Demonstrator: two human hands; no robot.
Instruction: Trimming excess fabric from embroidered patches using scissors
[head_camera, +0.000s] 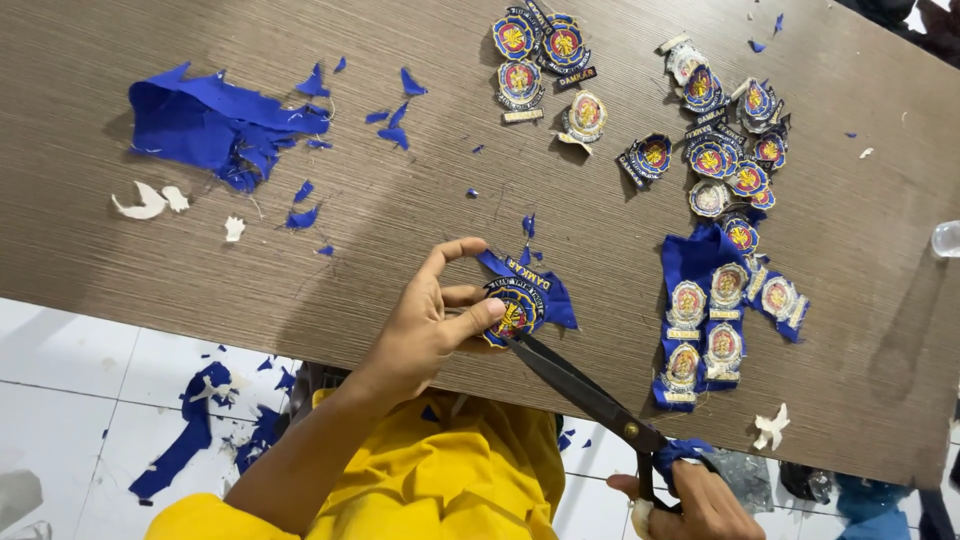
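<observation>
We pinch a round badge (515, 312) in our left hand (430, 325), thumb and fingers clenched on its edge, index finger curled up above it. The badge is still joined to a strip of blue cloth (545, 290) that lies on the table (400, 250) just behind our fingers, close to the table's near edge.

Our right hand (690, 500) grips the scissors (590, 395), fingers through the handles, which are wrapped in blue. The dark blades point up and left, and their tips touch the badge's lower right edge. We cannot tell how far the blades are parted.

To the right lies an uncut sheet (715, 320) of blue cloth with several embroidered badges in rows. Beyond it, a scatter of cut badges (725, 140) spreads toward the far edge, and a smaller group (545, 65) sits to its left. At far left rests a heap of blue offcuts (215, 125), with small blue snips and white scraps (150, 203) around it. Another white scrap (770, 428) lies near the scissors.

Below the table, blue trimmings (195, 425) lie on the white tiled floor (70, 390). Our sleeve (440, 480) is yellow.
</observation>
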